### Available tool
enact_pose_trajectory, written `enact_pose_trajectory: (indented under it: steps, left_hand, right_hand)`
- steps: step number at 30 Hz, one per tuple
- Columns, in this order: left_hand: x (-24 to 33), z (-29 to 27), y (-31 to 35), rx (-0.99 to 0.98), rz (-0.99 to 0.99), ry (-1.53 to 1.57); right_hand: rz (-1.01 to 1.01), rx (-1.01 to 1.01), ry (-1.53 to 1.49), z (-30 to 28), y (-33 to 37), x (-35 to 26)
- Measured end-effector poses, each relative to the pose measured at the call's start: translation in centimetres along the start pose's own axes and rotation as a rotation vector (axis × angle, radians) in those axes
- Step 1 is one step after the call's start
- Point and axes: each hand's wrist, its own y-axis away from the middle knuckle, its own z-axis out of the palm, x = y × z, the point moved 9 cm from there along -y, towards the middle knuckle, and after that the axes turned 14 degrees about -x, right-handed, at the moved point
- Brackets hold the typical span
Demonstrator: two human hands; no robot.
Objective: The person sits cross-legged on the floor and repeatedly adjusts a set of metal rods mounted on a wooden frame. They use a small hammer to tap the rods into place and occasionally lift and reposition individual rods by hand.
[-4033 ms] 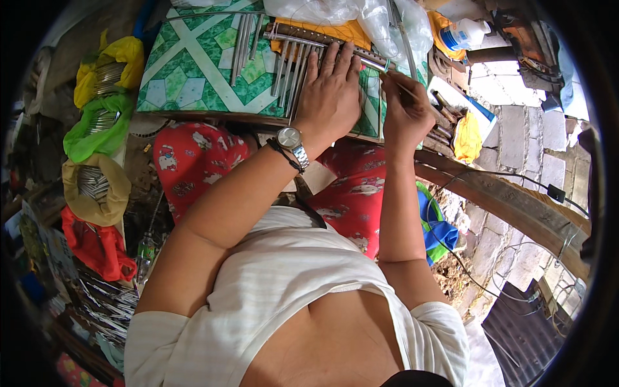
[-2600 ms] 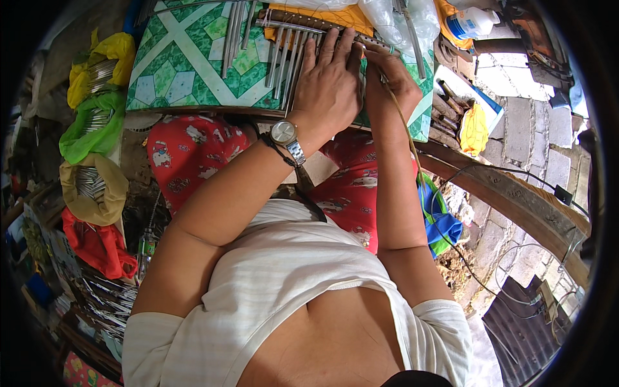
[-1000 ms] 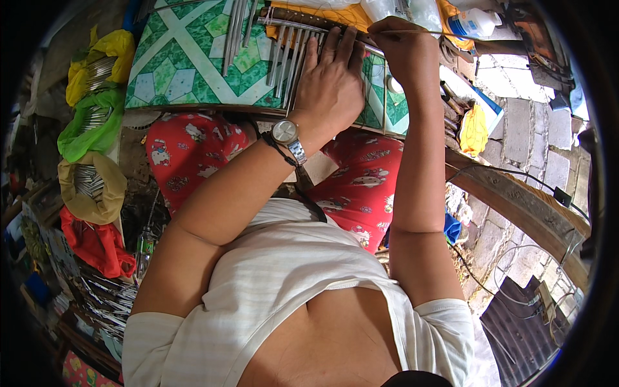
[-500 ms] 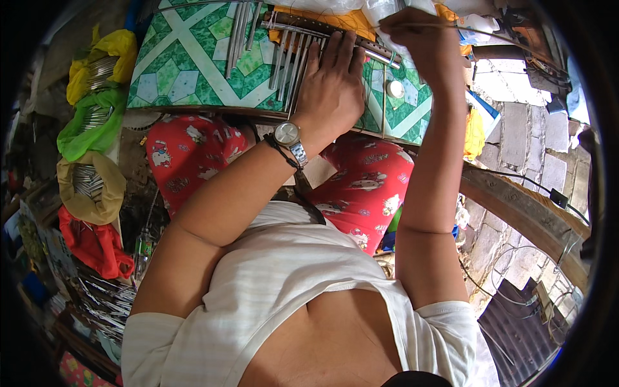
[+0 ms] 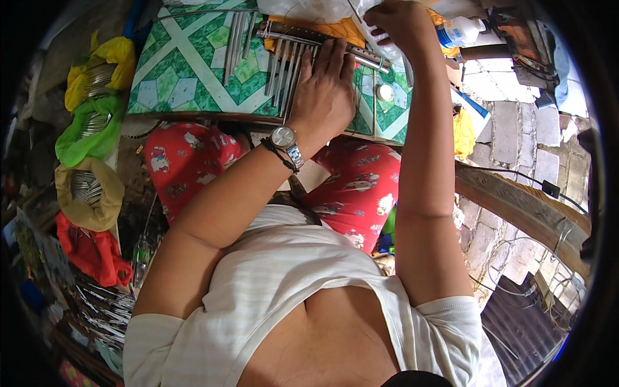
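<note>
My left hand (image 5: 325, 87) lies flat, fingers stretched, across a row of slim metal tubes (image 5: 280, 69) on a green patterned tabletop (image 5: 193, 61). Its fingertips reach a long dark strip with holes (image 5: 293, 32), which has a silver tube along its near side. What lies under the palm is hidden. Beyond the strip's right end, my right hand (image 5: 403, 24) is raised with its fingers bent together. Anything between those fingers is too small or hidden to make out. A small round white item (image 5: 385, 93) sits on the tabletop, beside a thin upright line.
More metal tubes (image 5: 236, 45) lie farther left on the tabletop. Down the left side hang yellow (image 5: 122, 55), green (image 5: 68, 138), tan (image 5: 111, 184) and red bags (image 5: 97, 255); several hold thin metal pieces. A white bottle (image 5: 461, 31) stands at the far right, above a wooden beam (image 5: 516, 193).
My right hand has moved slightly up and left; the thin strand that stretched rightward from it no longer shows. My left hand stays on the tubes.
</note>
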Motion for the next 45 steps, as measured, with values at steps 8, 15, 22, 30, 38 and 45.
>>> enact_pose_trajectory:
  steps: [8, 15, 22, 30, 38, 45]
  left_hand:
    - [-0.2, 0.8, -0.2, -0.041, -0.031, 0.011]
    - [-0.4, 0.7, -0.2, -0.035, -0.031, 0.018]
    - [-0.3, 0.8, -0.3, -0.06, -0.041, -0.001]
    - [-0.4, 0.8, -0.3, -0.038, -0.041, 0.014]
    - [-0.2, 0.4, -0.2, -0.022, -0.019, 0.023]
    - [-0.1, 0.0, -0.1, -0.041, -0.021, 0.062]
  right_hand:
    - [0.247, 0.06, 0.197, 3.7, 13.9, 6.9]
    - [0.295, 0.142, 0.21, 6.7, 14.8, 8.0]
    - [0.324, 0.152, 0.208, 6.8, 15.6, 8.1]
    - [0.368, 0.137, 0.256, 7.1, 15.8, 8.0]
    - [0.138, 0.22, 0.218, 1.6, 14.1, 6.4]
    - [-0.05, 0.419, -0.093, -12.0, 4.6, 7.1]
